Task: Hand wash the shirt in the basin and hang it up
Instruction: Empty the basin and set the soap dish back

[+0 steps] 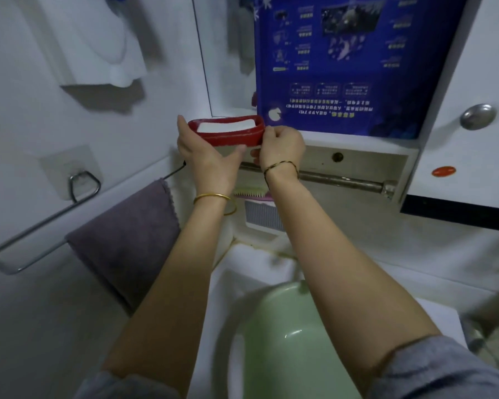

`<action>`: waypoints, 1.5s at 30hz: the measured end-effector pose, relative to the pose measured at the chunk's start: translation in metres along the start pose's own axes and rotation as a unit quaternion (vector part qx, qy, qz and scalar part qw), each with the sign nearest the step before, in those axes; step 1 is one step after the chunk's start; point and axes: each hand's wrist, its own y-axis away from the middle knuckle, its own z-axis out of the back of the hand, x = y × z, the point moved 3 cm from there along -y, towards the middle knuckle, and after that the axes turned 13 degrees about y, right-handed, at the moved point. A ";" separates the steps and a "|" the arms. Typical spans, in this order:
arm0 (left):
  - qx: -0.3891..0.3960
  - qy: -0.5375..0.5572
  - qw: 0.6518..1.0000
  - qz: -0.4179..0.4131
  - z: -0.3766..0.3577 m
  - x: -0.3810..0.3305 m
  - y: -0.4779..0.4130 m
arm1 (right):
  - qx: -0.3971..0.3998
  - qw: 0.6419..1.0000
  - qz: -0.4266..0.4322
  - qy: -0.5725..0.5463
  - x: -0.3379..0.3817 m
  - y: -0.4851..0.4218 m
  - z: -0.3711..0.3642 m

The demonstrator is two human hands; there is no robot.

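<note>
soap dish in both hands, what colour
Red, holding a white soap bar; the soap dish shows in the head view.

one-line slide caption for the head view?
Both hands, left and right, hold a red soap dish with a white bar at the shelf, above a green basin.

Purple towel (127, 237) draped over wall rail (26, 240) at left. Metal hook (84, 182) stuck to wall above it. Blue printed box (352, 61) standing on shelf, round metal knob (477, 116) to its right, horizontal steel pipe (343, 180) below.
</note>
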 end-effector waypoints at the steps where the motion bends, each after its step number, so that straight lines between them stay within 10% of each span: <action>1: 0.000 -0.002 1.000 0.002 -0.001 0.002 -0.002 | 0.007 1.000 0.003 0.002 0.000 -0.003 -0.003; 27: -0.102 -0.047 0.994 -0.015 -0.017 0.015 -0.023 | 0.138 0.987 0.053 0.061 0.003 -0.010 -0.016; 45: 0.018 -0.227 0.974 0.001 -0.032 0.036 -0.012 | 0.141 0.988 0.038 0.053 -0.007 -0.011 0.001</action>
